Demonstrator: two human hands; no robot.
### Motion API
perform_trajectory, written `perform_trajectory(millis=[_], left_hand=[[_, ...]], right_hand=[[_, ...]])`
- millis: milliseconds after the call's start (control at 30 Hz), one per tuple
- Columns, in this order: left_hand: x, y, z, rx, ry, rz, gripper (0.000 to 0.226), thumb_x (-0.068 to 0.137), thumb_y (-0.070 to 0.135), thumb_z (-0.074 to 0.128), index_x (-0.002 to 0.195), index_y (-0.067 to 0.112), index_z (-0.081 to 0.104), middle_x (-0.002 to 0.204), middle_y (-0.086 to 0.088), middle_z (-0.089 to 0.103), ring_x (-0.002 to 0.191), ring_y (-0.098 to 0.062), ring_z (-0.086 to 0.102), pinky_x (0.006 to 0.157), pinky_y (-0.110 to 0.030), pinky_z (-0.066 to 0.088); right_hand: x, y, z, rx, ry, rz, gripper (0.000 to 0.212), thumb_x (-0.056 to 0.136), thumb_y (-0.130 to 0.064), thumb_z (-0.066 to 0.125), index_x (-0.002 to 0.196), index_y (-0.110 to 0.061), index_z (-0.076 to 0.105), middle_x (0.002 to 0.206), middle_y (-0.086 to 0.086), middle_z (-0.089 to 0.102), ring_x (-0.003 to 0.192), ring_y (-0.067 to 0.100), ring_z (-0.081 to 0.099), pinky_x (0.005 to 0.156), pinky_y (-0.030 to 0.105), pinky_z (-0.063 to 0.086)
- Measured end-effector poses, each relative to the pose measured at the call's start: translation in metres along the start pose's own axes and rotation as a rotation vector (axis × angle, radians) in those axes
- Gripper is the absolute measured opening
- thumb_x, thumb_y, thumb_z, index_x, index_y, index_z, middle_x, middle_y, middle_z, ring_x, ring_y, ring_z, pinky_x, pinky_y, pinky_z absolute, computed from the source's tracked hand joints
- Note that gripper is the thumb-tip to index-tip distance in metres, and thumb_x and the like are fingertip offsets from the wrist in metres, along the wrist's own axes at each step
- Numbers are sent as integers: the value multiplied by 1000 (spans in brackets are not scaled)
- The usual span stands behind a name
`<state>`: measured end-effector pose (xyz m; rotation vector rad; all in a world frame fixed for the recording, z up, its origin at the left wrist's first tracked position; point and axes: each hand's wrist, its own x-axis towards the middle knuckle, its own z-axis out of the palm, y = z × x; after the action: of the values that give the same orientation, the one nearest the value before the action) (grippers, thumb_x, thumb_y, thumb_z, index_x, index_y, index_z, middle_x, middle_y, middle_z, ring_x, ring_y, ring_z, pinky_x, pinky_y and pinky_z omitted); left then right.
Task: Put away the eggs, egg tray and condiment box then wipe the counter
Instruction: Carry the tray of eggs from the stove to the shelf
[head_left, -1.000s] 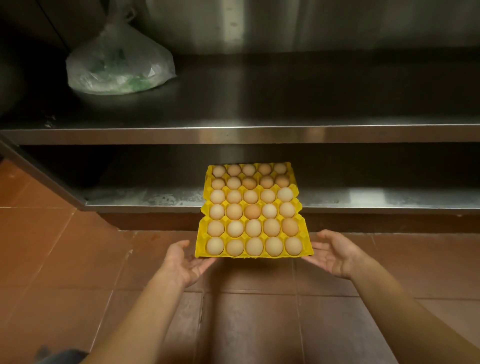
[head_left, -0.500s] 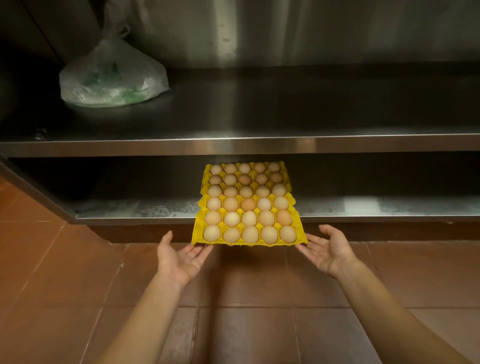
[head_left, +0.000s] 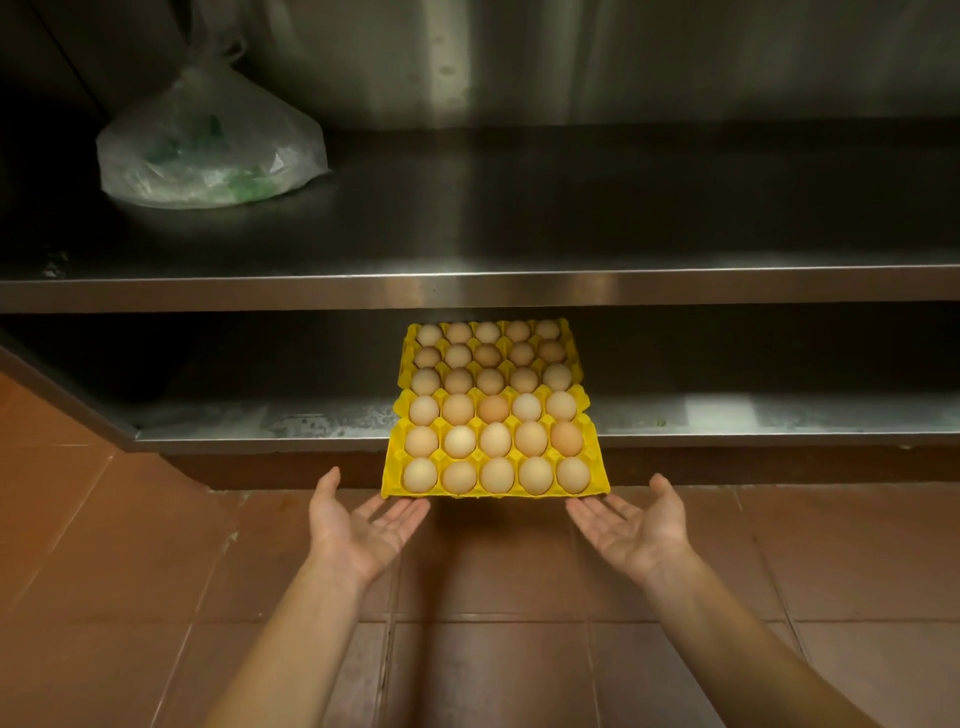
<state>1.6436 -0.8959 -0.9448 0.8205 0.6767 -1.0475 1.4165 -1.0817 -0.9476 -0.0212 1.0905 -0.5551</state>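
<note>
Since a second ago the yellow moulded egg tray slid further onto the lower steel shelf, front rows still overhanging at frame centre. Left hand and right hand are both flat, palms up, fingertips at the tray's front corners, gripping nothing. Smooth tan eggs fill every cup. Crinkly clear plastic bag sits upper left on the upper shelf; matte terracotta floor tiles below.

Both forearms bare, reaching forward from bottom of view, angled inward. Left hand palm up, fingers straight, thumb sticking up. Right hand mirrors it: palm up, flat, thumb raised. Hands well apart, nothing gripped.
</note>
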Motion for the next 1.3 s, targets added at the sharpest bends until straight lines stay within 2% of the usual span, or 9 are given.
perform_trajectory(millis=[233,400,667,900,1067,1300], left_hand=[[6,-3,-5,-70,-58,12,79,88,59,56,144,6,40,128,-35,51,122,-53,52,103,-65,41],[9,-1,5,-78,-132,13,78,88,59,54,144,7,41,131,-35,51,122,-54,53,100,-66,43],[23,2,22,-67,-196,36,78,93,57,50,152,8,32,133,-36,49,129,-52,48,103,-64,42],[31,5,34,-81,-251,53,88,91,62,49,156,8,23,155,-27,33,139,-46,39,109,-63,35],[32,18,41,-110,-286,90,87,91,63,49,155,8,26,156,-27,32,141,-45,36,110,-62,34],[36,11,35,-33,-331,76,87,90,65,47,157,14,25,157,-21,35,139,-47,39,110,-63,34]], right_hand=[[8,4,2,69,-35,-21,77,95,-64,39,144,-4,40,138,28,49,124,46,52,100,55,46],[14,-4,13,86,-95,-43,76,96,-62,38,146,-5,39,145,28,46,129,45,50,105,56,43],[25,-9,35,111,-145,-70,72,98,-57,40,148,-5,36,150,27,40,135,44,44,110,54,38],[26,-16,50,129,-218,-78,77,98,-58,38,155,-8,23,157,25,29,143,42,33,115,55,30],[26,-11,54,92,-275,-44,82,97,-60,40,158,-12,15,159,22,26,144,40,32,115,57,30],[30,-13,55,98,-305,-40,79,97,-59,40,157,-13,15,161,20,24,145,38,30,116,54,28]])
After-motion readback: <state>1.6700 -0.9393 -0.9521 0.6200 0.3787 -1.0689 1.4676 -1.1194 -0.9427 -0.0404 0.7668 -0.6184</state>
